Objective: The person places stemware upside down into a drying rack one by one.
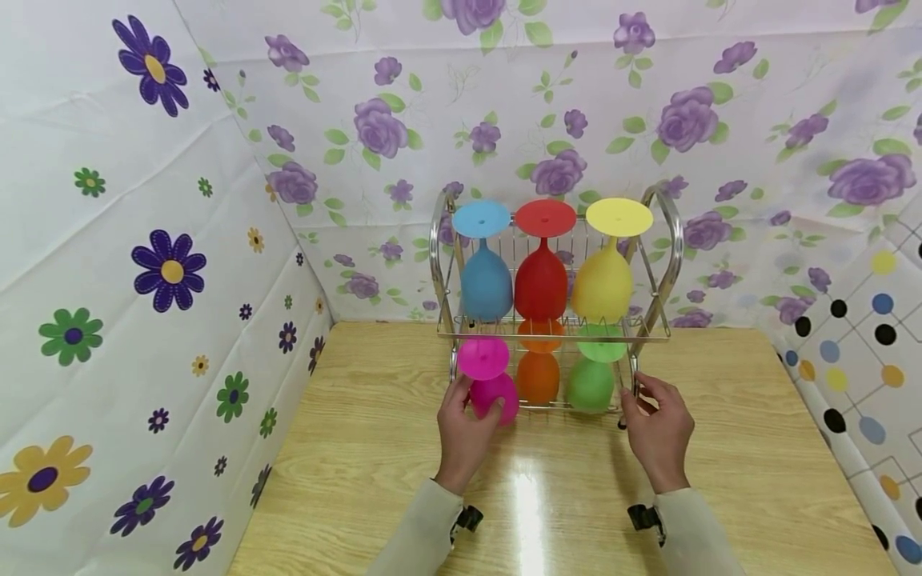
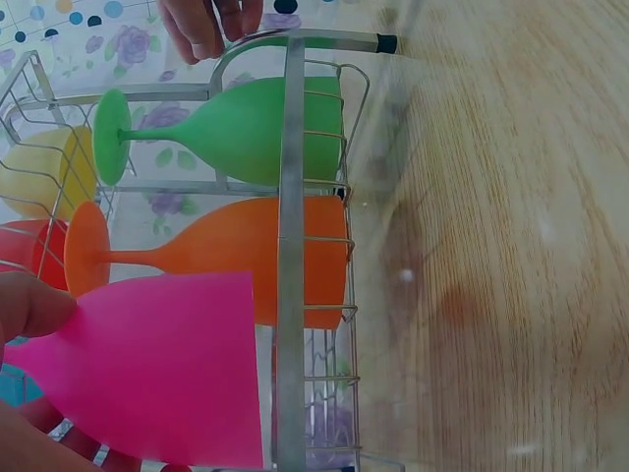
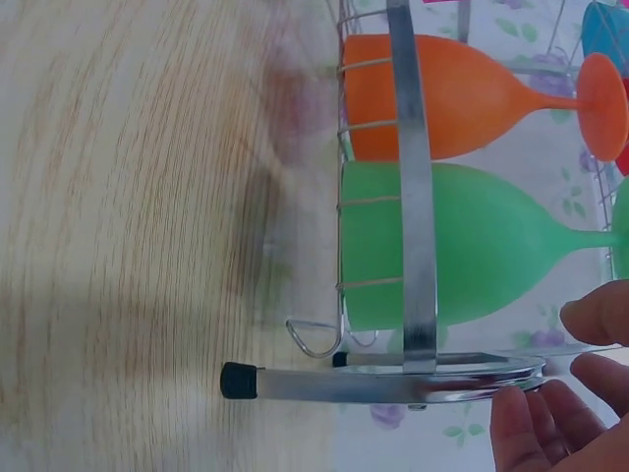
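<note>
My left hand (image 1: 463,436) holds a magenta plastic wine goblet (image 2: 167,374) upside down by its stem and bowl, at the front left of the rack's lower shelf. In the left wrist view the goblet's rim overlaps the front bar (image 2: 291,236). My right hand (image 1: 661,432) grips the right side leg of the metal two-tier rack (image 1: 555,338), thumb and fingers on either side of the tube. On the lower shelf an orange goblet (image 1: 539,378) and a green goblet (image 1: 592,386) stand upside down, the green one nearest the right hand.
The upper shelf carries a blue goblet (image 1: 487,284), a red goblet (image 1: 540,288) and a yellow goblet (image 1: 603,284), all upside down. The rack stands on a wooden table (image 1: 374,448) against a flowered cloth (image 1: 403,160). Patterned cloths also hang at both sides.
</note>
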Demonstrator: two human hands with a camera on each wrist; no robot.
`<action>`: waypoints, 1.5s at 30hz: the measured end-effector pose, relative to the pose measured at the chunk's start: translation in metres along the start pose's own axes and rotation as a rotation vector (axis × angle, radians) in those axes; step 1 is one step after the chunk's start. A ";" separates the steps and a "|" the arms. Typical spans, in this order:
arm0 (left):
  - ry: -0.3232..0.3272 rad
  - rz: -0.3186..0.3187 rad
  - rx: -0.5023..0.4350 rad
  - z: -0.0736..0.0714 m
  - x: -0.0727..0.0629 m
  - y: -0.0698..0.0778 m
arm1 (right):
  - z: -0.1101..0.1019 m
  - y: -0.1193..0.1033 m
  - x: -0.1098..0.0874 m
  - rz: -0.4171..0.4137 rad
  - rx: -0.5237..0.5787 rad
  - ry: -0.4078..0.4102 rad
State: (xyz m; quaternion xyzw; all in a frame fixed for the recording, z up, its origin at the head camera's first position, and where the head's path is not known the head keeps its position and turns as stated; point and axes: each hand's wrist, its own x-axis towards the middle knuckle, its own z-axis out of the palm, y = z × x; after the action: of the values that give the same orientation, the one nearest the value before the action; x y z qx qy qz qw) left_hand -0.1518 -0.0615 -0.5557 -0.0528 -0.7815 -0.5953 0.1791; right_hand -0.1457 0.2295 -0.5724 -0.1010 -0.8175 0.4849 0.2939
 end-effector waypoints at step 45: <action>0.012 -0.077 0.146 0.023 0.043 -0.022 | 0.003 0.021 0.012 0.006 -0.097 -0.029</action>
State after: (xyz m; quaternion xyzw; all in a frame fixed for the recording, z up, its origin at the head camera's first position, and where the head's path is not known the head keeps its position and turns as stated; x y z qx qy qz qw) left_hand -0.2030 -0.0512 -0.5659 -0.0057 -0.8232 -0.5435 0.1641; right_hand -0.1594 0.2430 -0.5871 -0.1103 -0.8439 0.4470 0.2754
